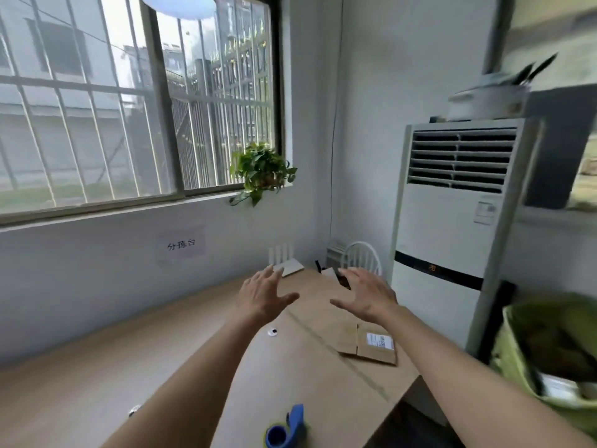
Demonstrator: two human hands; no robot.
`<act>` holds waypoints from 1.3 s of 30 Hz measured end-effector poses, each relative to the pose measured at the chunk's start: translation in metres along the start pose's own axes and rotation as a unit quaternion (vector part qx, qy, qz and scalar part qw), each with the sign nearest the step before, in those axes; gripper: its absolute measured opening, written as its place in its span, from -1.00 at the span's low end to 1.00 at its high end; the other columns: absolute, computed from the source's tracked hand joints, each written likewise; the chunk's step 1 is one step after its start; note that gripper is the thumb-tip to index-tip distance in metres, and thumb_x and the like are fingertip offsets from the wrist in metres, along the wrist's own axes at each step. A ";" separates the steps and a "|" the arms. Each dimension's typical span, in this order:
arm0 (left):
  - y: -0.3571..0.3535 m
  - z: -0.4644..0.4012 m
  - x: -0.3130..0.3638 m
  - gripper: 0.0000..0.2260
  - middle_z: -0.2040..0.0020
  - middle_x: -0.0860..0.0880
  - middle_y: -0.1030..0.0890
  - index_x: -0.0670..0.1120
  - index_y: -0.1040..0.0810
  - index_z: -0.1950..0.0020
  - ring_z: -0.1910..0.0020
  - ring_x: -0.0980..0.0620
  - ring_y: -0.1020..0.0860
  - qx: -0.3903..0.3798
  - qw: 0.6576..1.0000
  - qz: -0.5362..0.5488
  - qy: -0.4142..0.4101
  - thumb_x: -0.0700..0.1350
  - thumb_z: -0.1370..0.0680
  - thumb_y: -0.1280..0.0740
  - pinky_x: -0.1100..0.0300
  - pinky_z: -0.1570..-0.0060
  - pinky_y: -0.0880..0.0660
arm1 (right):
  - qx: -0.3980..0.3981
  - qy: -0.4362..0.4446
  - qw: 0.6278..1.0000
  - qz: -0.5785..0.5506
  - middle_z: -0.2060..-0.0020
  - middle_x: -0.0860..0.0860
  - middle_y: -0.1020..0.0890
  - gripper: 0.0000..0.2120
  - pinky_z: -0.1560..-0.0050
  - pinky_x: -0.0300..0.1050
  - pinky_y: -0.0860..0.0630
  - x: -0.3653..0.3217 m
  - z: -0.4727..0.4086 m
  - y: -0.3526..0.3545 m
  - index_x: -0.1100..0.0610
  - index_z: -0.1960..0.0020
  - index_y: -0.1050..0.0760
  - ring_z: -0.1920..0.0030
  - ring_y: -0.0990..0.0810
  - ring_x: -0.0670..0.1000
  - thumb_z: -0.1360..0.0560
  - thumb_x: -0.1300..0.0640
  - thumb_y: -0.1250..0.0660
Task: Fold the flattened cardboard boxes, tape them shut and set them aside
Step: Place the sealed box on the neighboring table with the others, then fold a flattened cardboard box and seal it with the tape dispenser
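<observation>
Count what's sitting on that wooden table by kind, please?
Flattened cardboard box: 1
Blue tape dispenser: 1
White router with antennas: 1
Small round white-and-black object: 1
Total: 4
Items behind the right hand are too hidden to count.

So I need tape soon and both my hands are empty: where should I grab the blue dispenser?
Probably by the upright blue handle of the tape dispenser, coming from above with the left hand. The handle sticks up clear of the table, while the roll sits low at the near end.
</observation>
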State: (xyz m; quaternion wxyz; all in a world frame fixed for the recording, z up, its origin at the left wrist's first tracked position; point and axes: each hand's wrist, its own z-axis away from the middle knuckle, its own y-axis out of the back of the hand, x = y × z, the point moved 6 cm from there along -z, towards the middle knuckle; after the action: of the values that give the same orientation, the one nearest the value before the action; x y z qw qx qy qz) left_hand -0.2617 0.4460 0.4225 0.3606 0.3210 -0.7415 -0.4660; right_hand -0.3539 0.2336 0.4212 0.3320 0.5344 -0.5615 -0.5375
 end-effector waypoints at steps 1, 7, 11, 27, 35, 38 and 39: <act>-0.007 -0.012 0.016 -0.24 -0.60 0.00 -0.22 0.06 -0.18 -0.61 -0.56 -0.01 -0.22 0.000 1.000 0.004 -0.010 0.38 -0.52 -0.28 0.04 -0.50 -0.21 | 0.002 -0.017 1.000 -0.007 -0.57 -0.07 -0.25 -0.24 -0.54 0.03 -0.17 0.021 -0.002 0.002 -0.06 -0.60 -0.15 -0.55 -0.22 0.01 -0.52 -0.34 -0.26; -0.059 -0.096 0.097 -0.24 -0.59 0.01 -0.25 0.06 -0.18 -0.61 -0.53 -0.04 -0.28 -0.012 0.998 0.039 -0.051 0.38 -0.52 -0.27 0.02 -0.43 -0.30 | 0.012 -0.082 0.997 -0.005 -0.54 -0.07 -0.29 -0.26 -0.52 0.00 -0.16 0.134 -0.030 0.008 -0.08 -0.60 -0.15 -0.53 -0.25 0.02 -0.53 -0.35 -0.25; -0.099 -0.160 0.137 -0.25 -0.55 0.00 -0.31 0.05 -0.21 -0.60 -0.49 -0.05 -0.33 -0.018 0.996 0.052 -0.067 0.38 -0.51 -0.27 0.03 -0.35 -0.35 | 0.001 -0.104 0.995 0.004 -0.58 -0.07 -0.23 -0.23 -0.56 0.02 -0.09 0.197 -0.071 0.006 -0.07 -0.61 -0.13 -0.57 -0.18 -0.01 -0.52 -0.36 -0.24; -0.267 -0.346 0.183 -0.23 -0.51 -0.03 -0.38 0.07 -0.18 -0.61 -0.43 -0.10 -0.40 -0.091 0.992 0.077 -0.046 0.40 -0.51 -0.26 -0.01 -0.29 -0.43 | -0.073 -0.151 0.985 -0.034 -0.59 -0.07 -0.20 -0.24 -0.48 0.02 -0.25 0.348 -0.232 -0.082 -0.06 -0.61 -0.11 -0.57 -0.21 0.02 -0.53 -0.31 -0.27; -0.403 -0.373 0.149 -0.22 -0.59 -0.07 -0.24 0.07 -0.14 -0.62 -0.49 -0.13 -0.33 -0.187 0.979 0.064 0.045 0.40 -0.51 -0.26 -0.04 -0.39 -0.38 | -0.172 -0.161 0.966 -0.104 -0.48 -0.08 -0.36 -0.32 -0.32 0.08 -0.43 0.396 -0.304 -0.207 -0.16 -0.51 -0.22 -0.42 -0.41 0.08 -0.45 -0.27 -0.30; -0.464 -0.378 0.131 -0.20 -0.60 -0.06 -0.23 0.09 -0.11 -0.63 -0.50 -0.11 -0.31 -0.231 0.968 0.041 0.086 0.42 -0.51 -0.24 -0.01 -0.38 -0.36 | -0.222 -0.164 0.953 -0.123 -0.53 -0.05 -0.30 -0.26 -0.37 0.10 -0.42 0.423 -0.321 -0.280 -0.09 -0.57 -0.18 -0.48 -0.36 0.08 -0.48 -0.29 -0.32; -0.486 -0.376 0.125 -0.20 -0.59 -0.06 -0.23 0.10 -0.10 -0.63 -0.50 -0.10 -0.31 -0.243 0.964 0.038 0.102 0.42 -0.51 -0.24 -0.01 -0.37 -0.37 | -0.242 -0.166 0.947 -0.128 -0.56 -0.05 -0.27 -0.22 -0.40 0.10 -0.39 0.433 -0.323 -0.305 -0.06 -0.60 -0.14 -0.51 -0.31 0.06 -0.50 -0.30 -0.32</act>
State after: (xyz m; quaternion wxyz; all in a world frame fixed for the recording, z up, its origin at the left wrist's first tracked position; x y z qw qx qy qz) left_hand 0.0532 -0.0036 0.1186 0.5186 0.2411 -0.5767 -0.5834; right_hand -0.0642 -0.2157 0.1063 0.2818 0.4080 -0.3886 -0.7766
